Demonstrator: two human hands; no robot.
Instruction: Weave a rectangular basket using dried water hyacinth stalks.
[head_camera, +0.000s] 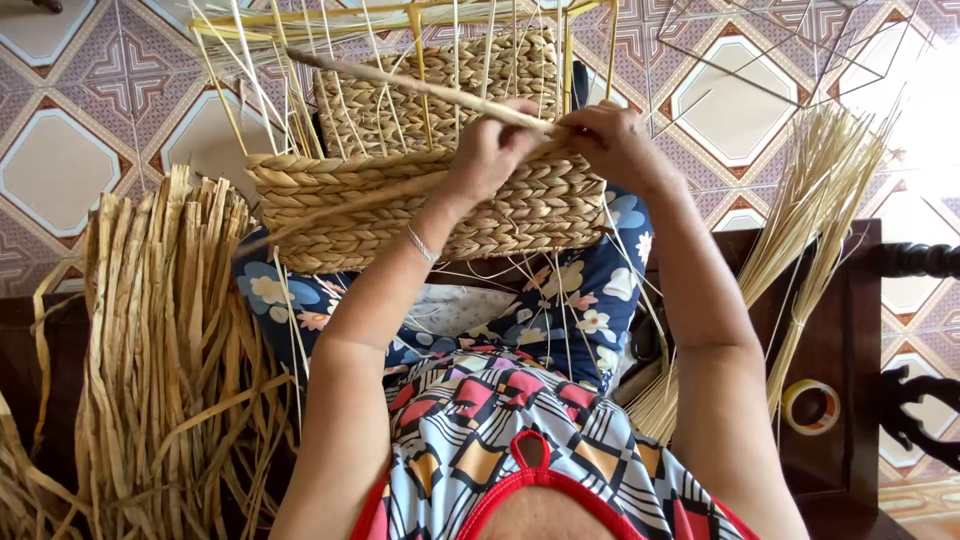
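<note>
Two hands pinch one long fibre strand at the basket's top edge.

Left hand (490, 150) and right hand (610, 145) have each grip closed on the strand (400, 82), which runs up-left from the woven basket (400, 205); the left hand is nearer its free length.

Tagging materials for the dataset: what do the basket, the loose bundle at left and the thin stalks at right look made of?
Basket: braided plant fibre, likely seagrass or water hyacinth; matte tan, plaited rows over thin pale uprights.
Loose bundle: flat dried strips of similar fibre, dull and creased.
Thin stalks: stiff, straight, pale yellow, probably rattan or reed; exact plant unclear.
</note>
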